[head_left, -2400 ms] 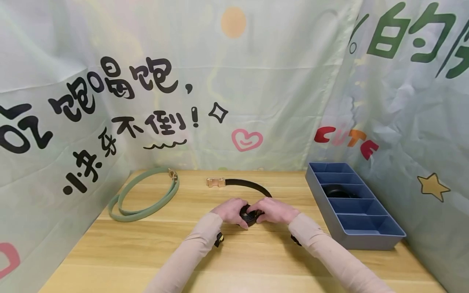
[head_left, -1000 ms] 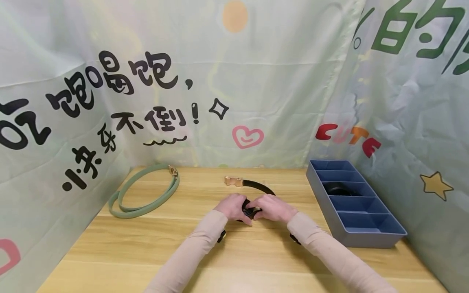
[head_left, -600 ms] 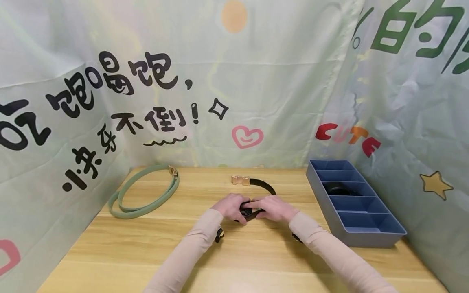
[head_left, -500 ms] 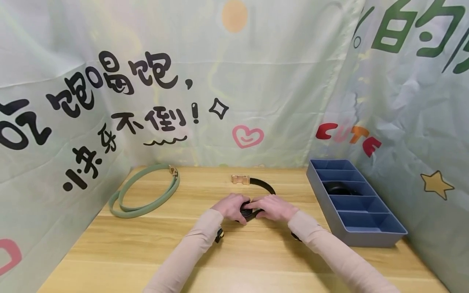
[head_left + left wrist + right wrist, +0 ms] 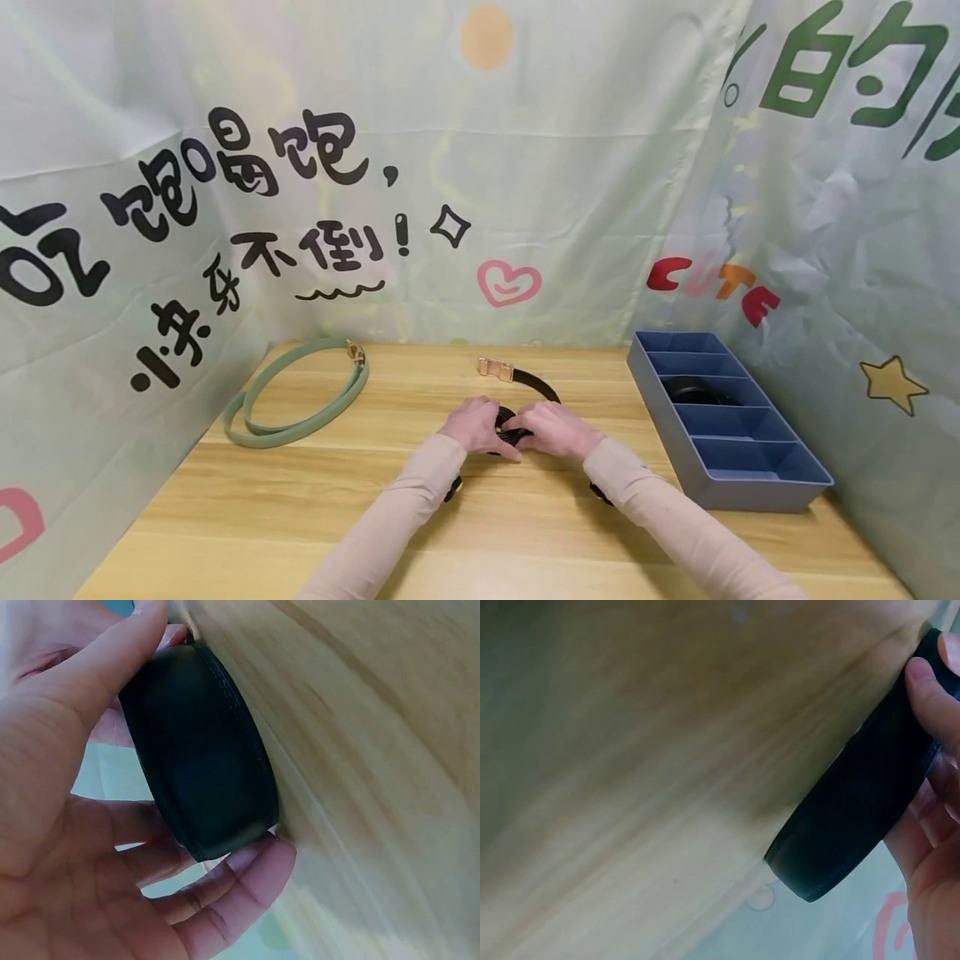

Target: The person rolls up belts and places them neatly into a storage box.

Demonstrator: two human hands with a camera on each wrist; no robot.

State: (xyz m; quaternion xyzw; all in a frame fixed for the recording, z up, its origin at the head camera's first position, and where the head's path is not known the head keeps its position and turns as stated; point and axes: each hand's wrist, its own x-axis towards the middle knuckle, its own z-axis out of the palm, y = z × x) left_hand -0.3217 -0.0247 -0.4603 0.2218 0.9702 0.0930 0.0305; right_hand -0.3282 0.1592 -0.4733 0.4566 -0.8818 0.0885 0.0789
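Note:
A black belt (image 5: 202,757) stands on its edge, partly wound into a tight coil between my hands. My left hand (image 5: 474,425) grips one side of the coil; in the left wrist view its thumb and curled fingers lie round the smooth black strap. On the other side, my right hand (image 5: 558,429) pinches the belt, its thumb against the strap (image 5: 862,795) in the right wrist view. The unwound end of the belt curves out behind my right hand to a gold-toned buckle (image 5: 495,369). My fingers hide part of the coil.
A green belt (image 5: 300,433) lies in loose loops at the left of the wooden table (image 5: 300,517). A blue-grey divided box (image 5: 720,493) stands at the right, with a black coiled item (image 5: 690,389) in its middle compartment. Printed fabric (image 5: 570,208) walls in the table's back and sides.
The buckle has slid to the right across the table, and the loose stretch of black belt has become shorter. Both hands have shifted slightly around the coil. The green belt stays put.

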